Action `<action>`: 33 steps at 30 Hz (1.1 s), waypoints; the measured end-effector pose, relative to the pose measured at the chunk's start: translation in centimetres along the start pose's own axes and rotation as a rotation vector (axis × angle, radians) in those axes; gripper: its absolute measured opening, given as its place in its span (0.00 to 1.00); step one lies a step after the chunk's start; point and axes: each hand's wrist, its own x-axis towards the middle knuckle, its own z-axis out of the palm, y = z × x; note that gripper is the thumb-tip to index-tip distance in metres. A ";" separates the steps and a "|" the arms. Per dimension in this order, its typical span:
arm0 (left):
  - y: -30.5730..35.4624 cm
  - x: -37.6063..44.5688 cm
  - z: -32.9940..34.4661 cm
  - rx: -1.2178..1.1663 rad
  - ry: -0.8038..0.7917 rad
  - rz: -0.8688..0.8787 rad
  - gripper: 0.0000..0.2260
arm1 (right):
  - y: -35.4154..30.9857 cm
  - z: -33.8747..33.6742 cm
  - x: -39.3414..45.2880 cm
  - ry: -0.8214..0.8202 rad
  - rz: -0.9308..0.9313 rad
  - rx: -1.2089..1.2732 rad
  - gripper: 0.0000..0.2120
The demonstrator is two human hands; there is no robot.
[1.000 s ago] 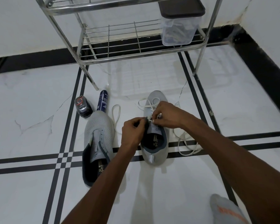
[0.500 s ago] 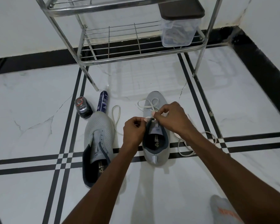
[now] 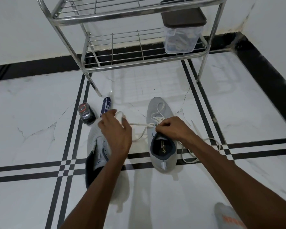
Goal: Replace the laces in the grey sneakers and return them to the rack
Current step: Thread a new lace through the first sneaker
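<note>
Head view: my left hand [image 3: 115,129] pulls the lace [image 3: 139,124] taut, my right hand [image 3: 171,129] pinches it at the sneaker [image 3: 162,134]; a hard tug could unthread it.

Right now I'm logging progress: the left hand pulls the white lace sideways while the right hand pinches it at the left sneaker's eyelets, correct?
Not quite: the head view shows the right hand pinching the white lace at the right sneaker. The left hand does pull it sideways.
</note>
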 end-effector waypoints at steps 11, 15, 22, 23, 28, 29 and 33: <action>-0.9 1.7 0.2 0.151 0.018 -0.231 0.10 | 0.5 -0.2 -0.5 -0.002 0.020 0.050 0.05; -0.3 1.7 -1.0 0.141 -0.094 -0.112 0.13 | 0.4 -0.1 -0.4 -0.004 0.014 0.058 0.06; 1.1 -0.7 1.7 0.117 -0.203 -0.054 0.04 | 0.7 -0.1 -0.1 -0.014 0.018 0.066 0.05; 0.4 0.2 1.0 0.161 -0.093 -0.158 0.04 | 0.9 -0.1 -0.2 -0.012 0.012 0.068 0.05; 0.7 0.6 0.7 -0.023 -0.255 0.102 0.12 | 0.9 0.0 -0.1 -0.014 -0.002 0.040 0.06; 1.1 -0.2 1.5 -0.051 -0.349 0.181 0.12 | 0.8 0.0 0.0 -0.015 0.000 0.029 0.06; 2.1 -1.3 3.0 0.020 -0.517 0.079 0.12 | 0.5 0.0 -0.1 -0.005 0.016 0.028 0.07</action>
